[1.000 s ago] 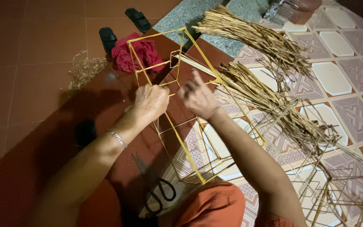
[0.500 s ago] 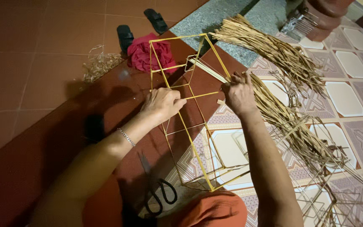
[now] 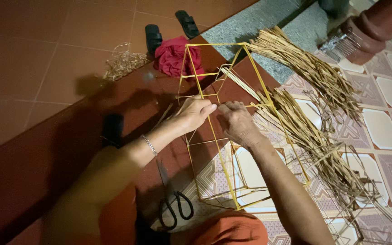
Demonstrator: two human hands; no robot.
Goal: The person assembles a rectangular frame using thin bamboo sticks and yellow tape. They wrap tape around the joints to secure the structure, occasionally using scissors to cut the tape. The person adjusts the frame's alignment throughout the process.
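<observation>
Far left: dark red tiled floor, with a small tangle of loose dry straw scraps lying on it. Just right of that, a pair of black sandals and a crumpled red cloth, the cloth touching the far corner of a box-shaped frame of thin yellow sticks. Lower down, black-handled scissors flat on the floor beside the frame's near end. Left hand, thin silver bracelet at the wrist, reaching in over the frame; fingers curled nearly closed, pinching at a stick joint near the frame's middle. Right hand just beside it, almost touching, fingers bent down onto the same joint; whether anything besides the stick is gripped cannot be told. Frame lying on its side across the edge between red floor and patterned white tiles. Further right, two long bundles of pale dry straw strips, the nearer one resting against the frame's right side. Bottom right, another bare wire-like frame, partly cut off.
</observation>
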